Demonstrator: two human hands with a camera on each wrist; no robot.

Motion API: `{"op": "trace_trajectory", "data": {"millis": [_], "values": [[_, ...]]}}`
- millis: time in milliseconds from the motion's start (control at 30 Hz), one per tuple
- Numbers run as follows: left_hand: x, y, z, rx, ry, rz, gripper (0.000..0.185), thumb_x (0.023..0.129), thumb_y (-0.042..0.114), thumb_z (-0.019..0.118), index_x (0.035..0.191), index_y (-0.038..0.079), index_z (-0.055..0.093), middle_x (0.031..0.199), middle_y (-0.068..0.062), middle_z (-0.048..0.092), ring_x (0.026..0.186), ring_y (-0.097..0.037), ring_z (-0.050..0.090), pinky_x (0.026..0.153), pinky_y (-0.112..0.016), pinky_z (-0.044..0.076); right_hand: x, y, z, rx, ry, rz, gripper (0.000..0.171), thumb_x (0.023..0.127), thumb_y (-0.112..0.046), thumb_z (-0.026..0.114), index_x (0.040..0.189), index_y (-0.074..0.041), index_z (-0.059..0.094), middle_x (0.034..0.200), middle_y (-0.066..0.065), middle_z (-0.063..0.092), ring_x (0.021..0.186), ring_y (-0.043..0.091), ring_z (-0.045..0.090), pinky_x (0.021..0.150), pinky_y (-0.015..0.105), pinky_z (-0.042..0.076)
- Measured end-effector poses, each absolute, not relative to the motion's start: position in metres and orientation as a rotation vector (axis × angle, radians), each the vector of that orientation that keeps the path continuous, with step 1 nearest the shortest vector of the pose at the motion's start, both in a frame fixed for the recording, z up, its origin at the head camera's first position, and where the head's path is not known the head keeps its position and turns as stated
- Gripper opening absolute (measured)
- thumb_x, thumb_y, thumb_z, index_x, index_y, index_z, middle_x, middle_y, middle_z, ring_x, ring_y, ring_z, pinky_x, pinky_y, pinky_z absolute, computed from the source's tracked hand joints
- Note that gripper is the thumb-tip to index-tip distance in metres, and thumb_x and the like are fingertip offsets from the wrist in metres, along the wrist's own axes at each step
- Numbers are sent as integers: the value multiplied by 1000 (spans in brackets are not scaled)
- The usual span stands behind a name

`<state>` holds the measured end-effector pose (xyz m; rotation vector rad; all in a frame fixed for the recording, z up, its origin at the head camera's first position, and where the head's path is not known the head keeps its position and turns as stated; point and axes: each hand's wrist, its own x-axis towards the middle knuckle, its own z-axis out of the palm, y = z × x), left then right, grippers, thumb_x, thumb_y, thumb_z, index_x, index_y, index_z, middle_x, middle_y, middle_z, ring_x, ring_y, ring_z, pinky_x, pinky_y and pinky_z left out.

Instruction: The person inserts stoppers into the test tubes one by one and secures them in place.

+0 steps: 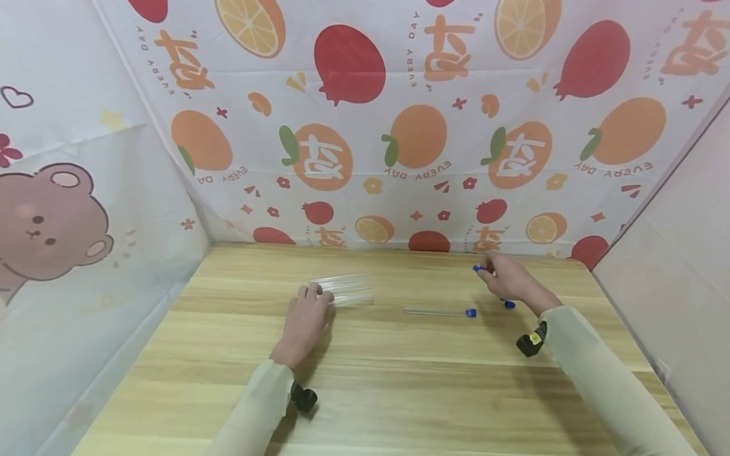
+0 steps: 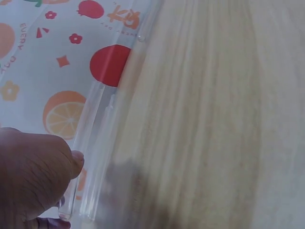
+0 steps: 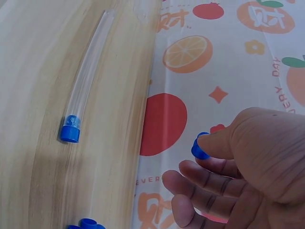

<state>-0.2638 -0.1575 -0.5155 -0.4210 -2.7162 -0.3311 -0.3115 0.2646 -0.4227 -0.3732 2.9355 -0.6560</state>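
Note:
My left hand point(image 1: 303, 322) is at the near ends of several clear plastic test tubes point(image 1: 350, 282), which lie side by side toward the back of the table. In the left wrist view its thumb and a finger hold one clear tube point(image 2: 86, 126) near its rounded end. Between thumb and forefinger, my right hand point(image 1: 509, 277) pinches a small blue cap point(image 3: 200, 146), raised above the table. A tube with a blue cap on its end point(image 1: 437, 312) lies between the two hands. More loose blue caps point(image 1: 509, 304) sit beneath the right hand, partly hidden by it in the head view.
The wood-grain table point(image 1: 374, 406) backs onto a fruit-printed cloth point(image 1: 401, 205). A bear-printed sheet point(image 1: 43, 224) stands along the left side and a pale sheet point(image 1: 700, 238) along the right. Each wrist carries a small black camera point(image 1: 304, 397).

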Motion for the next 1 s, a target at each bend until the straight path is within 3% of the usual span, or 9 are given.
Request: {"op": "trace_trajectory", "data": {"millis": [233, 567, 1000], "values": [[-267, -156, -505, -445, -2634, -354, 15, 88, 6, 74, 102, 4, 71, 112, -19, 63, 95, -35, 56, 67, -42, 52, -313, 259, -415, -401, 2950, -649, 22, 104, -19, 52, 116, -1, 57, 113, 19, 66, 93, 27, 63, 80, 40, 56], [-271, -152, -493, -479, -2636, -335, 14, 94, 13, 70, 107, 7, 71, 117, -17, 63, 99, -33, 58, 67, -40, 55, -317, 254, -410, -578, 2998, -678, 10, 103, -13, 55, 106, -4, 57, 106, 16, 68, 86, 23, 64, 71, 36, 54], [-265, -142, -476, -517, -2584, -309, 13, 94, 13, 70, 107, 9, 69, 115, -15, 64, 93, -31, 58, 63, -39, 52, -307, 235, -394, -609, 2987, -677, 14, 104, -17, 57, 109, -5, 61, 107, 14, 70, 88, 22, 66, 75, 37, 57]]}}
